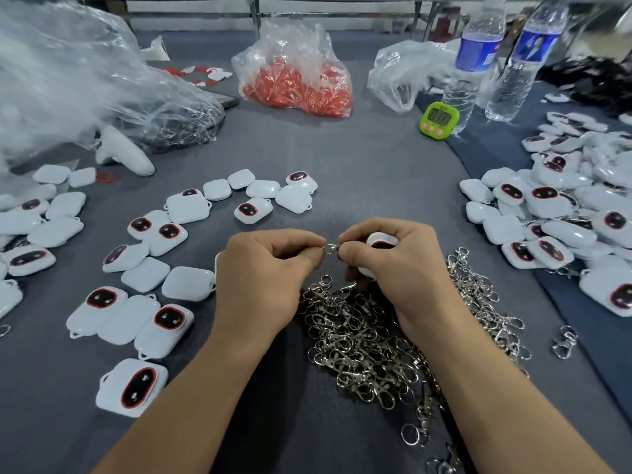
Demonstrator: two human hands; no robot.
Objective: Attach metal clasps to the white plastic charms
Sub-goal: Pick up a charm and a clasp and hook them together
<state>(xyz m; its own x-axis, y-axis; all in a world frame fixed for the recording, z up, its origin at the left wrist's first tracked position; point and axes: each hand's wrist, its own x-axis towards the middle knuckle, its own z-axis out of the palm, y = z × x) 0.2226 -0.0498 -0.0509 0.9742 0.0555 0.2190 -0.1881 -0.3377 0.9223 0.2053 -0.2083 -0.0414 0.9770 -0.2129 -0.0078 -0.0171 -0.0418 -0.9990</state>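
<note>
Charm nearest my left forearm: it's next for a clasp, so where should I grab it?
Probably pinch the charm from above across its opposite side edges: it lies flat, face up, touching no other charm, so both sides look free. Leave the loop at its left edge uncovered for threading.

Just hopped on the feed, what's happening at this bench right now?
A person is fitting a clasp to a charm. The right hand grips a white plastic charm, and with the left hand it pinches a metal ring at the fingertips. A pile of metal clasps lies under the hands; loose charms lie left, a heap of charms right.
</note>
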